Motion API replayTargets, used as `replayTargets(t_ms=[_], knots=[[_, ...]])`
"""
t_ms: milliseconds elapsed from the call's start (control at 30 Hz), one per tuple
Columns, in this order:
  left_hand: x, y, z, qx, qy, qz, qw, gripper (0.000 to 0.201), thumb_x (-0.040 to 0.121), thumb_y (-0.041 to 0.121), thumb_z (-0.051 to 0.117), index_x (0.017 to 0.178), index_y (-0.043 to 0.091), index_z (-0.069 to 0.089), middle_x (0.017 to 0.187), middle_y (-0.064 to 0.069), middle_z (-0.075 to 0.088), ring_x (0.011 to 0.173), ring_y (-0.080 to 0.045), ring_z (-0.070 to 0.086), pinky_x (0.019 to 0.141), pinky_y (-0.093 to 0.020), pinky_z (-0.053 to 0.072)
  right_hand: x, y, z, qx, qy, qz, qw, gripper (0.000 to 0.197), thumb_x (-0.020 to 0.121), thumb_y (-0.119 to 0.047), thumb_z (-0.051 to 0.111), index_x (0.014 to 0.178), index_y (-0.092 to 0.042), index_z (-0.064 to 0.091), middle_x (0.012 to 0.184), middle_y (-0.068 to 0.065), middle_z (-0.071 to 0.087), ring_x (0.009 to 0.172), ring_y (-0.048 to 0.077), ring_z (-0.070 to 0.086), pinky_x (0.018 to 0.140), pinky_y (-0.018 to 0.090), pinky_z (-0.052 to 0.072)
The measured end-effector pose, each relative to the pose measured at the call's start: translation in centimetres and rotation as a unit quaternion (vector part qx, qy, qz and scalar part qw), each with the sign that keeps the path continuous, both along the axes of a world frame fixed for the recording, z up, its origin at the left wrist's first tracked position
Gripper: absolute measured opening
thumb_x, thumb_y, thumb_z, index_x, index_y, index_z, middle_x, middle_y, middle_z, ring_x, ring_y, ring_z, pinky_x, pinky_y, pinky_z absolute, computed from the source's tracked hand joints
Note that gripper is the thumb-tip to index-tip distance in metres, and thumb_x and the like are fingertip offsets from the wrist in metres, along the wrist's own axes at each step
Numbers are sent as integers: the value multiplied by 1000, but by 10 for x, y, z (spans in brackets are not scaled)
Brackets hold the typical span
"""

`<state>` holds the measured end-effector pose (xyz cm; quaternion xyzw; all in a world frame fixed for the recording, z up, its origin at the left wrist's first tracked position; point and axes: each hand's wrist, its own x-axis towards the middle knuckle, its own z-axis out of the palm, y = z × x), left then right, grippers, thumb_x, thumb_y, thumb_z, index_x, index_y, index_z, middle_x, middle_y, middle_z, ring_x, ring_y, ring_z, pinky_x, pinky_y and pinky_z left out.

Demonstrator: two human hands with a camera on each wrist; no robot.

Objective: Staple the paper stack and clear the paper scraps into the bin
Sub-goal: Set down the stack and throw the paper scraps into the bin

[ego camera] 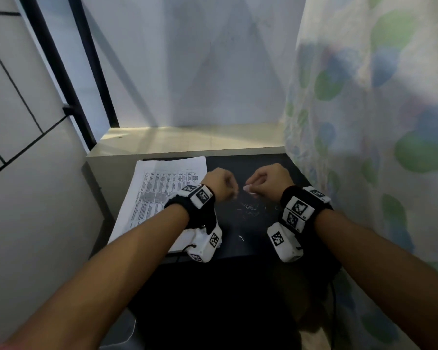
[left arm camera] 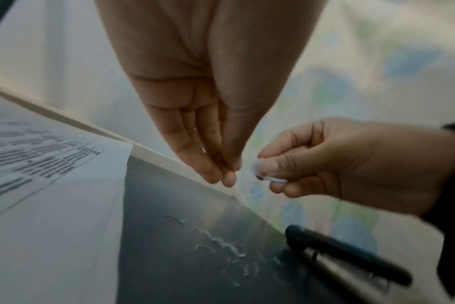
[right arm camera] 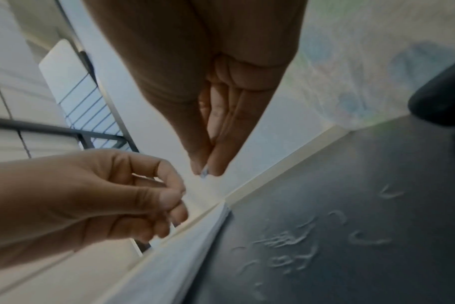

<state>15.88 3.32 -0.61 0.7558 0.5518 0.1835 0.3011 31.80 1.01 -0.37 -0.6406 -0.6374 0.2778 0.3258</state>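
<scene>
A printed paper stack [ego camera: 159, 195] lies on the left of the dark table [ego camera: 238, 246]. Several thin curled white paper scraps [ego camera: 250, 208] are strewn in the middle, with one more scrap [ego camera: 242, 237] nearer me. My right hand [ego camera: 249, 189] hovers above them and pinches a small white scrap [left arm camera: 269, 178] between thumb and forefinger. My left hand [ego camera: 234, 192] hangs just to its left, fingertips [left arm camera: 221, 174] pressed together; no scrap shows between them. A black stapler [left arm camera: 351, 259] lies at the right of the scraps. No bin is in view.
A pale ledge [ego camera: 187, 142] runs behind the table below a white wall. A flowered curtain [ego camera: 364, 122] hangs close along the right side. Tiled wall and a dark window frame [ego camera: 61, 72] stand at the left.
</scene>
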Motion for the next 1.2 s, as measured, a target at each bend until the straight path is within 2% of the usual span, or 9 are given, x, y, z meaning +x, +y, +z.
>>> replayTargets(t_ms=[67,167,333,433,733,833,933,1100,1200], knots=[[-9,-8,6,-16,-79,18,997,12,79,8,72,87,15,66,73,-6,68,73,-20,67,73,-31,60,-12,-5,4,-17,84,1,996,12,69,-7,79,70,-12,69,67,6,69,57,15,68,60,24,60],[-27,-19,10,-13,-103,33,994,27,77,9,74,103,6,69,78,-15,73,75,-26,71,82,-40,60,-33,-14,10,-52,157,25,986,12,74,-2,74,70,-12,68,74,10,69,60,14,68,55,19,57],[-71,-38,13,-6,-125,78,989,25,77,7,75,100,-2,70,85,-20,73,69,-25,70,80,-37,60,-79,-28,17,-79,217,70,970,21,82,11,60,101,2,63,80,11,63,68,18,66,56,18,59],[-108,-46,11,-6,-125,109,986,20,78,9,74,93,-4,69,75,-11,69,60,-15,65,77,-31,59,-106,-35,20,-98,236,99,962,25,83,13,56,98,-7,59,84,11,66,70,19,66,61,22,59],[-263,-58,-42,14,-113,301,947,21,74,10,78,87,-6,72,67,-16,67,53,-15,63,70,-28,61,-125,-32,-6,-106,-13,152,983,18,84,-1,57,87,-19,60,93,11,66,79,24,63,74,35,55],[-297,-66,-80,-31,-78,348,934,23,76,15,76,88,-5,72,82,-23,72,56,-20,59,75,-31,56,-132,-32,-17,-65,-234,219,945,14,84,-12,59,91,-24,61,100,2,63,88,19,60,79,26,46],[-315,-76,-122,-98,5,340,935,24,80,24,73,91,3,75,90,-15,74,72,-19,62,72,-23,47,-138,-34,-27,-68,-351,276,892,21,83,-20,62,104,-23,61,108,-1,57,92,14,52,81,20,37],[-323,-83,-193,-216,18,326,920,9,84,16,68,81,8,72,82,-8,68,78,-17,62,71,-20,48,-138,-36,-28,-65,-344,277,895,19,82,-26,66,98,-33,59,110,2,58,99,18,56,90,27,45],[-321,-83,-232,-256,34,317,912,23,81,20,70,92,0,74,100,-14,74,93,-26,70,83,-29,57,-138,-36,-29,-52,-350,279,893,19,83,-27,66,101,-31,62,109,0,57,97,17,57,89,29,47]])
